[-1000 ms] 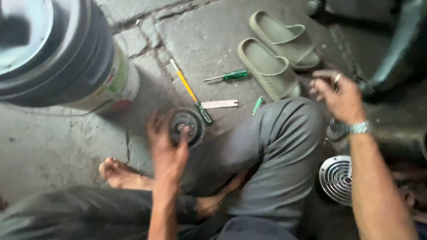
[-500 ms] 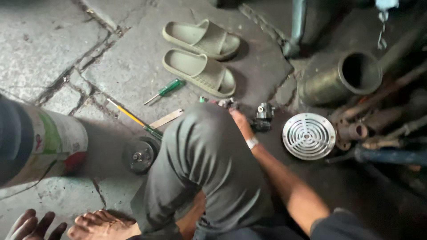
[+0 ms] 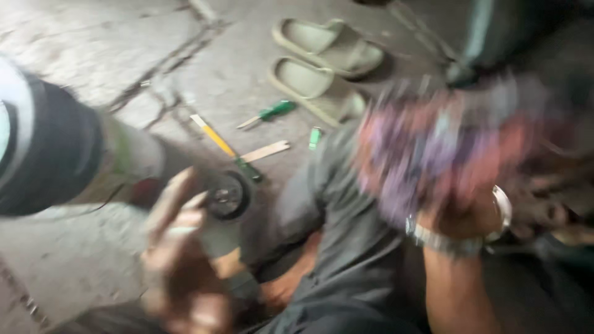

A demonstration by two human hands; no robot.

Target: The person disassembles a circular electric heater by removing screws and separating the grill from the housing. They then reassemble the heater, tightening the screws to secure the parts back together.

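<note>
Purple-and-red blurred cloth (image 3: 433, 148) fills the raised right hand (image 3: 461, 213), gripped above the grey-trousered knee (image 3: 346, 204), while the left hand (image 3: 179, 260) hovers with fingers spread, holding nothing, near a round metal part (image 3: 228, 195) lying untouched on concrete.

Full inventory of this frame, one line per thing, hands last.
slippers: 2, olive-grey, side by side on the pavement at the top
screwdriver: 1, green handle, below the slippers
yellow-handled tool: 1, yellow and dark green, left of the screwdriver
flat strip: 1, pale tan, beside the yellow-handled tool
small green piece: 1, by the knee
round metal part: 1, dark, on the ground at centre
drum: 1, dark with pale band, left edge
cloth: 1, purple-pink, blurred, in the right hand
trousers: grey
left hand: open, blurred, low left
right hand: watch on the wrist, grips the cloth
</note>
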